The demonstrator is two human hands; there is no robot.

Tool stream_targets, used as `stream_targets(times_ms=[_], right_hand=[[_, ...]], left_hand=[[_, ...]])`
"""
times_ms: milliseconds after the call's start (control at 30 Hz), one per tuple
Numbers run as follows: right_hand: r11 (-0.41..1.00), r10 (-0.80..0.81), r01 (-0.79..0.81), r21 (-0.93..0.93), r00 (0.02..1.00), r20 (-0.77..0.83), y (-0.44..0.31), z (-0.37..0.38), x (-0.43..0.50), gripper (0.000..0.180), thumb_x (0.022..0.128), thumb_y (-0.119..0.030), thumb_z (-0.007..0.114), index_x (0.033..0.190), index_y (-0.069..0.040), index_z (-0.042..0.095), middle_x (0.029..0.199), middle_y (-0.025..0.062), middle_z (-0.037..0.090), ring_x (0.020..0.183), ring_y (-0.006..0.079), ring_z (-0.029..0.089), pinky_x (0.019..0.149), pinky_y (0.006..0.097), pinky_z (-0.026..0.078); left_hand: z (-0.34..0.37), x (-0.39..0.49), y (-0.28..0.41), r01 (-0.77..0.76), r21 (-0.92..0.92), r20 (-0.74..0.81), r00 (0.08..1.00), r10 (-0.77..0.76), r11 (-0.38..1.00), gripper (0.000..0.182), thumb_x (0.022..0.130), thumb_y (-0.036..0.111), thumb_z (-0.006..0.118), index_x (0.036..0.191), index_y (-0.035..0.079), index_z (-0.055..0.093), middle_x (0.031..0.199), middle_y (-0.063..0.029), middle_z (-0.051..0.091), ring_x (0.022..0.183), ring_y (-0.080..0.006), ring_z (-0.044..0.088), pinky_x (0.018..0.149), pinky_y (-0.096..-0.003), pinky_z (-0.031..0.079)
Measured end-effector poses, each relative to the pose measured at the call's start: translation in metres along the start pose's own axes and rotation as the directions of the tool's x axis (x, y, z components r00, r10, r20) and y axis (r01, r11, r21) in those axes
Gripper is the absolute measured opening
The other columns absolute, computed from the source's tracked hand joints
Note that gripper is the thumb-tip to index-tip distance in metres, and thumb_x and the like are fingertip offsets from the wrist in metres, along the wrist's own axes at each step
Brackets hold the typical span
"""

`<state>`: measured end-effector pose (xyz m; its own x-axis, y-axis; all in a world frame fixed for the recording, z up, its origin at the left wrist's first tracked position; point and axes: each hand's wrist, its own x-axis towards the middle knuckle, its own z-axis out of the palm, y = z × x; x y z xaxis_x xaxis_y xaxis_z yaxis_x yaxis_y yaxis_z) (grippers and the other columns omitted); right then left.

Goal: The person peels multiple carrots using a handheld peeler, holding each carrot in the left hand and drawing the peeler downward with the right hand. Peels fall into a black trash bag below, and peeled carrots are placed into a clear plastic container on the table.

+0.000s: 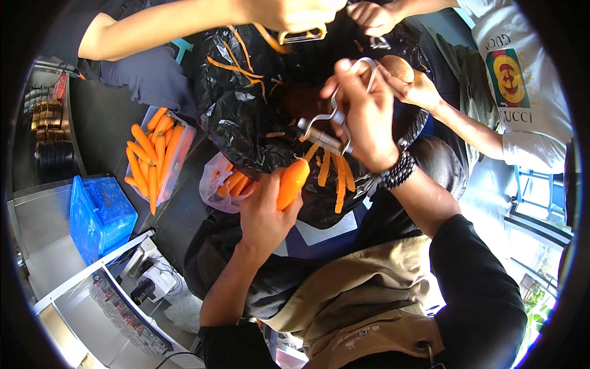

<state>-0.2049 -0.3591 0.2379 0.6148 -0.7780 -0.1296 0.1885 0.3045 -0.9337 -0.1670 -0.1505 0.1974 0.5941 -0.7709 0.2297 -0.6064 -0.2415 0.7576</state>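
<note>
My left hand (267, 212) grips an orange carrot (293, 184), its end pointing up and right. Above and to the right of it, my right hand (366, 110) is closed round the metal handle of a peeler (325, 140), whose blade is close to the carrot's end. Orange peel strips (340, 182) hang beneath the blade, over a black plastic bag (239, 120). More strips cling to the bag's far left side.
A plastic box of carrots (177, 170) stands at left, beside a translucent bag of carrots (214, 184). A blue lidded bin (106, 217) is farther left. Across the black bag, one person's hand (295, 14) holds a peeler; another person's hand (419, 90) holds a brown round vegetable (397, 68).
</note>
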Motion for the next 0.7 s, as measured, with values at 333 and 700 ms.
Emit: stream_targets(times_ms=[333, 700], right_hand=[[0.992, -0.12, 0.12, 0.024, 0.992, 0.022, 0.013, -0.005, 0.017, 0.018, 0.099, -0.018, 0.059, 0.091, -0.006, 0.047, 0.072, 0.0059, 0.063, 0.043, 0.003, 0.04, 0.033, 0.0188, 0.033], [0.975, -0.209, 0.22, -0.043, 0.963, 0.17, 0.006, -0.001, 0.016, 0.013, 0.1, -0.015, 0.056, 0.097, -0.005, 0.049, 0.074, 0.0074, 0.063, 0.045, 0.0032, 0.04, 0.036, 0.017, 0.03]], left_hand=[[-0.007, 0.001, -0.003, -0.218, 0.197, -0.184, 0.949, 0.254, 0.956, 0.037, 0.076, 0.007, 0.078, 0.107, -0.003, 0.06, 0.088, -0.0128, 0.066, 0.072, -0.031, 0.067, 0.063, -0.0356, 0.054], [-0.008, 0.002, -0.007, -0.32, 0.164, -0.125, 0.932, 0.341, 0.933, 0.051, 0.086, 0.025, 0.068, 0.121, -0.009, 0.054, 0.089, -0.0166, 0.062, 0.071, -0.0297, 0.062, 0.061, -0.0357, 0.049]])
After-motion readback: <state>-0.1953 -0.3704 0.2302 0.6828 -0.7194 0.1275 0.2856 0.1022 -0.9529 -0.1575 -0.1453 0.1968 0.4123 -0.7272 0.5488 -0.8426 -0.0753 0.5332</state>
